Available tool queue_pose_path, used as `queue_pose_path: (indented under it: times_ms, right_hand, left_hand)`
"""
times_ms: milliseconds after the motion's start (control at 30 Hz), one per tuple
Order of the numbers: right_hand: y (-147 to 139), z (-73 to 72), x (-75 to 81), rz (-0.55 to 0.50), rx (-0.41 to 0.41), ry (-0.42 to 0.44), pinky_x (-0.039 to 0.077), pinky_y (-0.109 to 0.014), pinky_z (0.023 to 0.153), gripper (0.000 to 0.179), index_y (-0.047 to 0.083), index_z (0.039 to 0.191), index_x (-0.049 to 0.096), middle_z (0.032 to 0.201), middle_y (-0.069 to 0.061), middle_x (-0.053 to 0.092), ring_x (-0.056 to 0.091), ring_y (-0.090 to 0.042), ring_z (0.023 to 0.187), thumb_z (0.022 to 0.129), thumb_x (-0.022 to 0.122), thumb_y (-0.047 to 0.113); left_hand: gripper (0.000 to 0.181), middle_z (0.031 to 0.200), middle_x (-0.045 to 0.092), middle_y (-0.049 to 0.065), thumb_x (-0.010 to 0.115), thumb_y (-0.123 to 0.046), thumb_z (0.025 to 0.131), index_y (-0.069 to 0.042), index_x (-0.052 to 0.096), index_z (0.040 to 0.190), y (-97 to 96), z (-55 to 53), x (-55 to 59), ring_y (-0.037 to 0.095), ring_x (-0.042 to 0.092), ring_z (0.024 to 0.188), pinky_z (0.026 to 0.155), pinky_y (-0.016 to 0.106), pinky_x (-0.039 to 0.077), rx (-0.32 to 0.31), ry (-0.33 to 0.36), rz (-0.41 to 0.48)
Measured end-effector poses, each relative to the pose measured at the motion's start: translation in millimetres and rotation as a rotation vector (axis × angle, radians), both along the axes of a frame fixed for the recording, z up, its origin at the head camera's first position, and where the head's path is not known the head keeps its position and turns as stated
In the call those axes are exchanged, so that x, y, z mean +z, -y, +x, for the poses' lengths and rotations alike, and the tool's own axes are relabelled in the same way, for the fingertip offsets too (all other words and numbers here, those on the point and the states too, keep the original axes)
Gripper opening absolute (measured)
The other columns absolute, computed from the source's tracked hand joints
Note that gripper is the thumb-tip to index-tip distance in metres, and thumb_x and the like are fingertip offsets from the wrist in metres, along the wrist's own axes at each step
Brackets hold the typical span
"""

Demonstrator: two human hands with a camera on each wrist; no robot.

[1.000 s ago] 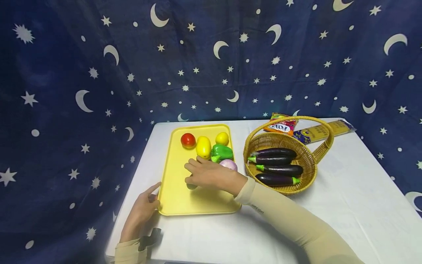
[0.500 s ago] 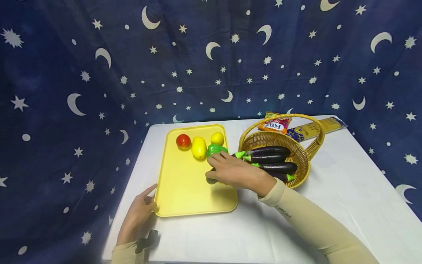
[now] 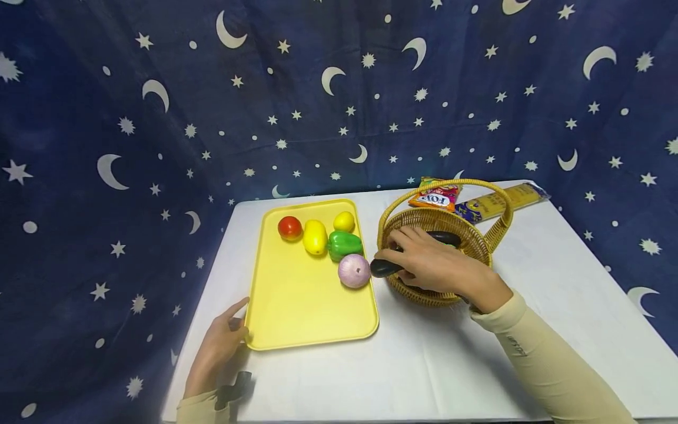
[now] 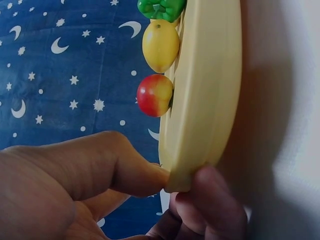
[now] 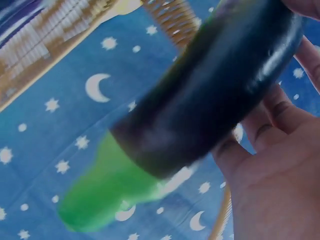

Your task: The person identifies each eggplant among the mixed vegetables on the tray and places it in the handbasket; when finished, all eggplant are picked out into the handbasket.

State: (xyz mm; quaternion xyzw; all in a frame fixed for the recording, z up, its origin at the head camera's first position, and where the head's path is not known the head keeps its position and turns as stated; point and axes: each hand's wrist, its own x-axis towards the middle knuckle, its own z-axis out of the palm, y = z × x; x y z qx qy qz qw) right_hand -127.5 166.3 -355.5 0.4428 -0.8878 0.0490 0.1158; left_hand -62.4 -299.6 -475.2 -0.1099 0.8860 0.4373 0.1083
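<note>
My right hand [image 3: 431, 262] holds an eggplant [image 3: 384, 268] over the wicker basket [image 3: 424, 297]. The eggplant's dark end sticks out past the fingertips, and in the right wrist view its green stem end shows to the lower left. Another dark eggplant [image 3: 446, 238] is visible inside the basket; the hand and arm hide most of what lies there. At the near left, my left hand [image 3: 217, 344] pinches the edge of a yellow tray [image 3: 302, 312] between thumb and fingers, as the left wrist view shows.
On the tray lie a tomato [image 3: 289, 228], a yellow oblong fruit [image 3: 315, 237], a lemon [image 3: 344, 222], a green bell pepper [image 3: 344, 244] and a purple onion [image 3: 354, 271]. Behind the basket are a candy bag [image 3: 435, 196] and a long yellow packet [image 3: 500, 203]. The basket's tall handle [image 3: 471, 182] arches above it.
My right hand has carried the eggplant rightward from above the tray to over the basket, uncovering the onion. The left hand stays at the tray's edge. The head view has shifted slightly.
</note>
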Motion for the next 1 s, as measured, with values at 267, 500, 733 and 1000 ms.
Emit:
queue_pose_path:
  times_ms: [267,500,733,1000]
  right_hand:
    - [-31,0.6,-7.4,-0.044,-0.089,0.09,0.056,-0.043,0.096,0.054,0.02,0.138,0.064,0.117,-0.003,0.059,0.058,-0.02,0.108,0.088,0.085,0.023]
    - [-44,-9.2,-17.8,-0.04,-0.174,0.207,0.06,-0.044,0.091,0.049,0.013,0.141,0.062,0.122,-0.006,0.063,0.063,-0.021,0.108,0.095,0.077,0.025]
    - [-39,-20.6,-34.8,0.09,-0.2,0.423,0.053,-0.055,0.111,0.049,0.001,0.143,0.06,0.142,-0.021,0.066,0.063,-0.04,0.134,0.102,0.069,0.026]
    - [-38,-30.9,-42.6,0.14,-0.172,0.468,0.052,-0.056,0.112,0.049,-0.004,0.143,0.059,0.141,-0.026,0.065,0.063,-0.043,0.133,0.103,0.066,0.023]
  left_hand:
    - [0.082,0.119,0.069,0.027,0.06,0.006,0.083,-0.009,0.044,0.162,0.6,-1.2,-2.5,0.024,0.066,0.096,0.068,0.026,0.052,0.01,0.002,-0.01]
    - [0.083,0.12,0.07,0.027,0.06,0.005,0.083,-0.011,0.043,0.163,0.2,-1.1,-1.3,0.023,0.065,0.094,0.068,0.027,0.052,0.012,0.012,-0.013]
    - [0.081,0.114,0.072,0.025,0.06,0.006,0.084,-0.009,0.044,0.162,-1.0,-0.6,-0.4,0.02,0.064,0.091,0.065,0.026,0.051,0.003,-0.004,-0.008]
    - [0.083,0.118,0.07,0.025,0.061,0.006,0.082,-0.01,0.044,0.162,0.3,-1.7,0.8,0.023,0.066,0.094,0.067,0.027,0.052,0.013,0.009,-0.013]
